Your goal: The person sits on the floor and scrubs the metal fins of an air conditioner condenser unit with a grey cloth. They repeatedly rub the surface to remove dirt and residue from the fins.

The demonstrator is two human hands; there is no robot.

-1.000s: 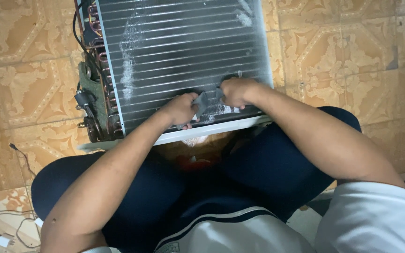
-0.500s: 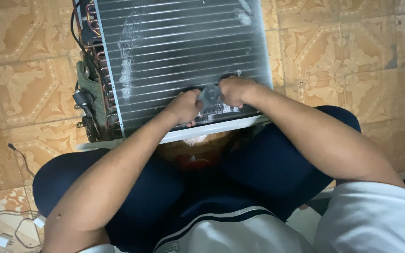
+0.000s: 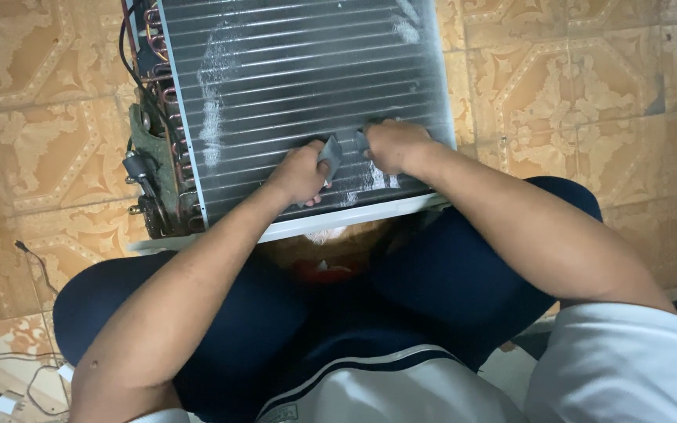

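A seated person's left hand (image 3: 298,174) and right hand (image 3: 392,146) rest on the finned aluminium coil (image 3: 299,86) of an air-conditioner unit, near its lower edge, each hand curled around one end of a small grey pad (image 3: 332,157) pressed flat to the ribbed metal. Copper tube bends (image 3: 168,117) and black wiring run down the coil's left side; patterned ochre floor tiles (image 3: 581,86) surround it.

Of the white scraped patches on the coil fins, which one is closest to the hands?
The low patch just under the right hand, beside the small grey tool in the left hand. The long streak and the top patch lie farther away.
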